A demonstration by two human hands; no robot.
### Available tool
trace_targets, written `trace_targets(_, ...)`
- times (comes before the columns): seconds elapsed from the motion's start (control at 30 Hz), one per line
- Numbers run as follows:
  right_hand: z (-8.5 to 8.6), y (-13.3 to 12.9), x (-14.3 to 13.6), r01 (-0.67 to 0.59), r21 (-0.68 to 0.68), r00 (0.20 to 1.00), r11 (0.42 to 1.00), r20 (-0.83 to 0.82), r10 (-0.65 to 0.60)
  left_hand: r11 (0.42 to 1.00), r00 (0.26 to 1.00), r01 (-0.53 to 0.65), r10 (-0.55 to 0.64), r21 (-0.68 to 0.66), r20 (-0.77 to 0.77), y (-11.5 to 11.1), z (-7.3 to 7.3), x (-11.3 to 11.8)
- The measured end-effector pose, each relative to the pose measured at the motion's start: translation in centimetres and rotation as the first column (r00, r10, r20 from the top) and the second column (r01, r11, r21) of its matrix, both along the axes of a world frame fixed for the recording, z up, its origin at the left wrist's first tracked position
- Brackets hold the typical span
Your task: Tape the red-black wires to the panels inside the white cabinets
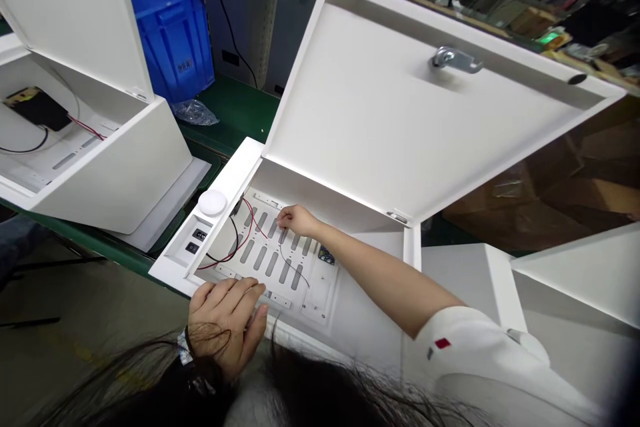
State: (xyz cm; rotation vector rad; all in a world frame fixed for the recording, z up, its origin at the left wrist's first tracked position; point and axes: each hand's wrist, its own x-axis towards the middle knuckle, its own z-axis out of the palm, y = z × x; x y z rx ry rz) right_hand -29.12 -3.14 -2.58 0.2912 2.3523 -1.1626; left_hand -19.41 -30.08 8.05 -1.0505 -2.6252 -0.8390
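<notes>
A white metal box stands before me, its front rim (300,332) nearest me and its lid (375,100) raised. My right hand (299,219) reaches inside, fingertips pinched above the slotted mounting plate (265,240). A thin dark wire (290,261) trails from under those fingers across the slots. My left hand (227,320) lies on the front rim, fingers stretched out and thumb apart. Left of the right hand, red wires (249,240) and a black wire (237,237) curve along the plate. A small blue circuit board (326,254) is partly behind my right forearm.
Another open white box (115,173) with a black module (37,108) inside stands at left. A blue bin (175,40) and clear plastic bag (195,113) are behind it on the green bench (240,107). More white casing (460,280) stands right; cardboard (540,193) lies beyond.
</notes>
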Motion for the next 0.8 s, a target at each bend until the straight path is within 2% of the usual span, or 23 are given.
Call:
trace_targets(0.03, 1.2, -0.5, 0.4, 0.057, -0.174, 0.998, 0.983, 0.037, -0.051, 1.0, 1.0, 0.018, -0.018, 0.007, 0.005, -0.1, 0.0, -0.1)
trace_targets(0.07, 2.4, -0.9, 1.0, 0.093, -0.32, 0.995, 0.943, 0.064, -0.077, 0.999, 0.999, 0.036, -0.036, 0.012, 0.011, -0.3, 0.0, -0.1)
trace_targets(0.1, 3.7, -1.2, 1.8, 0.11, -0.426, 0.993, 0.898, 0.082, -0.083, 0.999, 0.999, 0.05, -0.05, 0.02, 0.018, -0.4, 0.0, -0.2)
trace_targets(0.17, 6.0, -1.7, 3.6, 0.102, -0.534, 0.992, 0.84, 0.122, -0.043, 0.997, 0.998, 0.064, -0.065, 0.045, 0.027, -0.7, 0.0, -0.6)
trace_targets(0.23, 7.6, -2.0, 5.4, 0.108, -0.566, 0.985, 0.818, 0.174, -0.01, 0.995, 0.997, 0.067, -0.069, 0.072, 0.029, -0.9, 0.1, -1.1)
trace_targets(0.3, 8.4, -2.1, 7.0, 0.168, -0.581, 0.975, 0.796, 0.217, -0.047, 0.995, 0.997, 0.054, -0.058, 0.083, 0.042, -1.0, 0.3, -1.6)
trace_targets(0.4, 8.7, -2.1, 8.6, 0.263, -0.597, 0.961, 0.758, 0.234, -0.15, 0.999, 0.994, 0.017, -0.022, 0.051, 0.103, -0.7, 0.7, -2.1)
trace_targets(0.57, 9.1, -2.0, 10.0, 0.322, -0.604, 0.945, 0.729, 0.25, -0.211, 0.998, 0.984, 0.034, -0.025, -0.048, 0.178, 1.2, 1.1, -2.3)
trace_targets(0.73, 9.6, -2.2, 11.2, 0.355, -0.573, 0.934, 0.739, 0.236, -0.267, 0.982, 0.972, 0.133, -0.102, -0.135, 0.212, 3.9, 1.1, -2.0)
trace_targets(0.8, 9.8, -1.9, 11.5, 0.345, -0.526, 0.938, 0.777, 0.209, -0.275, 0.974, 0.966, 0.163, -0.125, -0.156, 0.226, 4.3, 1.1, -2.0)
